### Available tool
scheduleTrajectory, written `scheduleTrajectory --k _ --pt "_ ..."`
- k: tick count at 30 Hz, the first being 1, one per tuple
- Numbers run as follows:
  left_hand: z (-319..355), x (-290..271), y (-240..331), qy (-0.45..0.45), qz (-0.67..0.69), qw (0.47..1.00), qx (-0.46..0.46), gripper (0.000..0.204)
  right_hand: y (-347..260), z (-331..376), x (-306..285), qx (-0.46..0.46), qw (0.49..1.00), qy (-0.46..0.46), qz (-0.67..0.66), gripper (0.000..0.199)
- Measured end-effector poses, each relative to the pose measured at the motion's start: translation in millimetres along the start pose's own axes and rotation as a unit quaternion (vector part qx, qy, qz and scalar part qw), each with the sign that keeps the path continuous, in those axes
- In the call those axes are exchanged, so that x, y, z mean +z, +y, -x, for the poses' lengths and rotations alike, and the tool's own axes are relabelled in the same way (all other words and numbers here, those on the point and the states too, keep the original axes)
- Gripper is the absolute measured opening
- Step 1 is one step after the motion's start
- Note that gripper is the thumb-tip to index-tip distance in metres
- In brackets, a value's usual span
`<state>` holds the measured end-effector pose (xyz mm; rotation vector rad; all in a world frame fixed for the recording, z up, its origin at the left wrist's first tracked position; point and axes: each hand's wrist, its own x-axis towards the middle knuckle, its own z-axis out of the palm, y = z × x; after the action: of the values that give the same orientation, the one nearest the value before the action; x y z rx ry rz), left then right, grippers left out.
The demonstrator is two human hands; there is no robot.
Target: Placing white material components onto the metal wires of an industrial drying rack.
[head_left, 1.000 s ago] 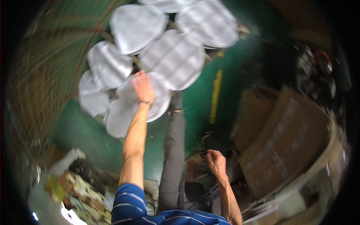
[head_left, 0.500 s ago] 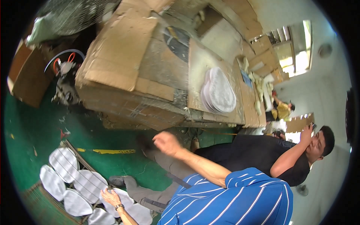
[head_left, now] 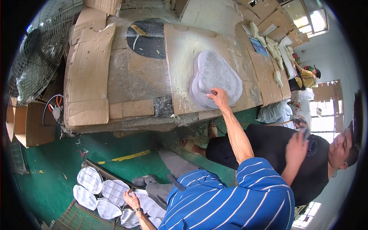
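A stack of pale, rounded-triangular pads [head_left: 222,71] lies on the cardboard-covered table; the top one is speckled grey. My right hand [head_left: 219,97] reaches to its near edge, with thumb and fingers closed on the rim of the top pad. Down at the lower left, my left hand [head_left: 132,200] is at a wire rack [head_left: 100,165], its bent fingers hooked at the wires; part of this grip is hidden. Several white rounded pads [head_left: 109,209] lie in the rack, with thin wires crossing over some of them.
A large caged fan [head_left: 36,50] stands at the left, above an open cardboard box [head_left: 36,122]. Cream curved pieces [head_left: 273,48] lie along the table's far right. A person in black [head_left: 268,161] stands close on my right; another in yellow [head_left: 306,76] is farther back.
My right hand has moved up and right, from in front of the table to the pad stack, and closed on the top pad. My left hand stays at the rack. The view has shifted.
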<state>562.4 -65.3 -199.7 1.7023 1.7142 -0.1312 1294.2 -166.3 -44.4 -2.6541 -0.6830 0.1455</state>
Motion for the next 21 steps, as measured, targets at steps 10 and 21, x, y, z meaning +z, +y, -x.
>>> scheduleTrajectory --k 10,21 --pt "-24.1 -19.3 126.4 0.017 0.104 0.983 0.147 0.031 -38.7 -123.3 -103.6 -0.026 0.963 -0.071 0.260 0.020" --pt "7.7 -91.5 304.6 -0.127 0.489 0.843 0.186 0.027 -320.5 -33.2 -156.3 -0.369 0.894 0.071 0.243 0.021"
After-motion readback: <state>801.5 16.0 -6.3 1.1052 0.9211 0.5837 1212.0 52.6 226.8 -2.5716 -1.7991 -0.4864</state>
